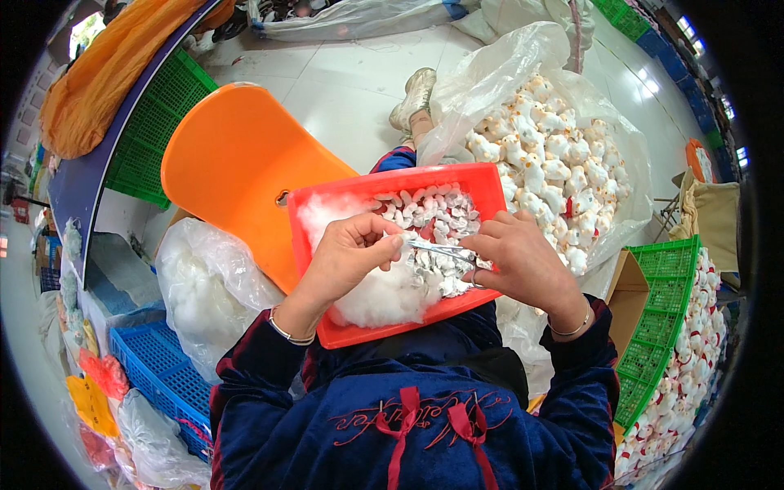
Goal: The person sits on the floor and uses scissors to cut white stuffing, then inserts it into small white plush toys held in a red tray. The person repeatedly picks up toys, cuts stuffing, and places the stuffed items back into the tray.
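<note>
Forearms [260, 349]: angled inward from lower edge.
Left hand [353, 251]: fingertips pinching small white piece [407, 236] at frame centre.
Right hand [523, 260]: curled round ring-handled metal tool [443, 248], over red tray [486, 193].

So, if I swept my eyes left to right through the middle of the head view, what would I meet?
Clear bag of white stuffing → left hand → metal tool with finger rings → right hand → green crate at the right.

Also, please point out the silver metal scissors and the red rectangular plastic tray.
Silver metal scissors [439, 247], head view: on the blades.
Red rectangular plastic tray [433, 176], head view: on its far wall.
</note>
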`<state>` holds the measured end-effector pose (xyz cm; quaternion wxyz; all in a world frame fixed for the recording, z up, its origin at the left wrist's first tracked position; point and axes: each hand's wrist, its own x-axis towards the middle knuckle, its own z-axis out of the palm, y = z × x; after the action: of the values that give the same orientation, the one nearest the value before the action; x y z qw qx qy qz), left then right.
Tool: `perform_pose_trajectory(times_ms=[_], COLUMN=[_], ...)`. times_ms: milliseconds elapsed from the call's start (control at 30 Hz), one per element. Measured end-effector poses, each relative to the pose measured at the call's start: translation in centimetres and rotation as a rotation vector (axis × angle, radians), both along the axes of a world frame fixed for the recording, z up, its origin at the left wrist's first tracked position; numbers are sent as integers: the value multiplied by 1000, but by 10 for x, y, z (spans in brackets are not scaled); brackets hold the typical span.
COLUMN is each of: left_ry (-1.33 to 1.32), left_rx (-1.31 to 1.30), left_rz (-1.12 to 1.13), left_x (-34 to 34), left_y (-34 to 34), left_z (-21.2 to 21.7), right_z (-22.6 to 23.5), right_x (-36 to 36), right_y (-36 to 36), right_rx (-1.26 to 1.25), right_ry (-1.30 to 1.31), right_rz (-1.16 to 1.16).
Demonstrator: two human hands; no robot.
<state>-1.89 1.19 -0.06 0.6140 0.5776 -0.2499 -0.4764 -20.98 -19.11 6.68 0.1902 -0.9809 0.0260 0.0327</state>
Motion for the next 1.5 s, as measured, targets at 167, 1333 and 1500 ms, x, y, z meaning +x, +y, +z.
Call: perform_pose_trajectory(times_ms=[167,1333,1500], left_ry=[-21,-189,-320], left_rx=[-23,-275,-121], left_rz=[82,391,313], left_x=[2,-11,-3], left_y=[3,-16,-14], left_z=[-3,6,7], right_z=[9,-57,-52], right_x=[-1,29,18], right_y=[-3,68,54], right_rx=[35,357,117], right_ry=[-175,-363,-291], right_rz=[-101,-341,-318])
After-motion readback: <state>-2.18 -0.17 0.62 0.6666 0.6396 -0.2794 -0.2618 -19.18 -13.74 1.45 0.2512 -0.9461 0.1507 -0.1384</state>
